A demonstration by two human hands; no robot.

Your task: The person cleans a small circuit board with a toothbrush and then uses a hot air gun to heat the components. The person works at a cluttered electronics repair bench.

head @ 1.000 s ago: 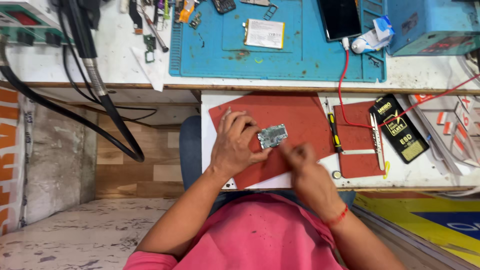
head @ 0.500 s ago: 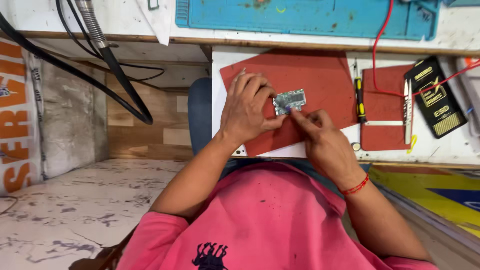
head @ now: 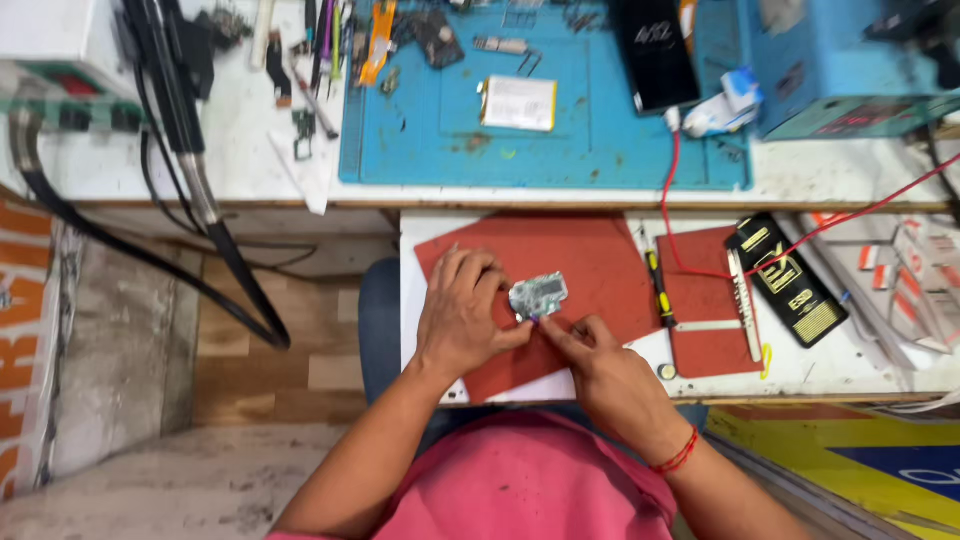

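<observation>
A small silvery circuit board [head: 539, 294] lies on a red mat [head: 590, 262] on the white pull-out shelf in front of me. My left hand [head: 462, 316] rests flat on the mat and pinches the board's left edge with thumb and fingers. My right hand [head: 600, 370] comes from below right, its fingertips closed at the board's lower edge; whether it pinches a small tool I cannot tell.
A yellow-handled screwdriver [head: 657, 288] and tweezers [head: 742, 304] lie right of the board near a second red mat [head: 707, 340]. A black meter [head: 787, 279] with a red wire sits further right. The blue work mat [head: 545, 110] above holds parts and a black phone [head: 655, 52]. Black hoses [head: 190, 170] hang at left.
The view has tilted up and back toward the bench. Both hands stay on the board; the right hand's fingertips have moved to its lower edge.
</observation>
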